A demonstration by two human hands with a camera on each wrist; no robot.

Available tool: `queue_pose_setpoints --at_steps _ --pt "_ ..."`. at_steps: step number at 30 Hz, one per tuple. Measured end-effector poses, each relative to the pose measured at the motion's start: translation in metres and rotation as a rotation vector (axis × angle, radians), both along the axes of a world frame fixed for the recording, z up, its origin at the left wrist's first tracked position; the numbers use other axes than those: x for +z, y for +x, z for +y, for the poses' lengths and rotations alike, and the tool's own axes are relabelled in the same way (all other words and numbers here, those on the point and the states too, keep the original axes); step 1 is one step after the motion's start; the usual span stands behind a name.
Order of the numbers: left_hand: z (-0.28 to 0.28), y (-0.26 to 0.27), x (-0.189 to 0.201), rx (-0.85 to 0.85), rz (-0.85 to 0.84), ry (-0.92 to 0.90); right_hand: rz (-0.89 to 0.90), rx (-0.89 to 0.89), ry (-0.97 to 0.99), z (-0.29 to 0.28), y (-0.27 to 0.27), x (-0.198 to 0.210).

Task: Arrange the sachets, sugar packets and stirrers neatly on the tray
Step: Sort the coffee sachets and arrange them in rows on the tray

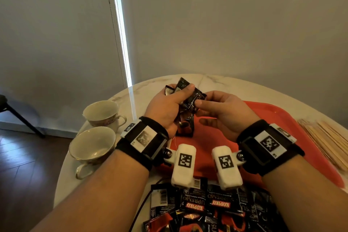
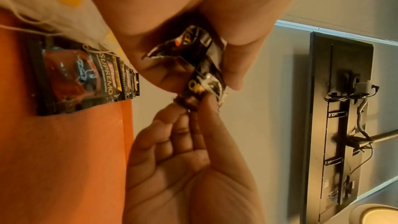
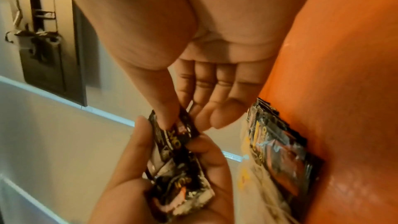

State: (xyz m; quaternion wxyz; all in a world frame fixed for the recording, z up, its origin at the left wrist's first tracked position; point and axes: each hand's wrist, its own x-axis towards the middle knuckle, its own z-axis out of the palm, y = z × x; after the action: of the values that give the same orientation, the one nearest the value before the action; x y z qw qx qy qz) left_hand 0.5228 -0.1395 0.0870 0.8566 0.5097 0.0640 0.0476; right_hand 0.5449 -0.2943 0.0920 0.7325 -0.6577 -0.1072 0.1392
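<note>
Table (image 1: 216, 81): bears everything below.
Tray (image 1: 282, 118): centre-right on table.
Sachet stack (image 1: 185, 128): on tray, near-left part, below left hand.
Loose sachets (image 1: 207, 207): heaped on table at near edge, in front of tray.
Stirrers (image 1: 323, 137): right of tray, on table.
Cups (image 1: 102, 112): two, left of tray; one far, one near.
Hands: left hand (image 1: 165, 107) and right hand (image 1: 226, 113) above far-left part of tray, held sachets (image 1: 190, 98) between them.
</note>
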Motion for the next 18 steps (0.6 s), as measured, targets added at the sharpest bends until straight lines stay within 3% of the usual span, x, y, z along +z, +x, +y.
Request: queue_pose_setpoints --at_steps 3,7,14,18 --pt "0.001 0.001 0.0 0.029 0.018 0.046 -0.006 -0.098 0.135 -0.006 0.008 -0.001" --pt "-0.004 0.002 -0.004 0.034 0.049 0.109 -0.088 -0.24 0.164 -0.009 0.015 -0.008" --pt "0.002 0.007 -0.005 0.024 0.131 -0.082 -0.15 -0.161 0.286 -0.007 0.014 -0.006" --pt "0.001 0.006 -0.006 0.016 0.065 -0.006 -0.166 -0.166 0.301 -0.007 0.015 -0.005"
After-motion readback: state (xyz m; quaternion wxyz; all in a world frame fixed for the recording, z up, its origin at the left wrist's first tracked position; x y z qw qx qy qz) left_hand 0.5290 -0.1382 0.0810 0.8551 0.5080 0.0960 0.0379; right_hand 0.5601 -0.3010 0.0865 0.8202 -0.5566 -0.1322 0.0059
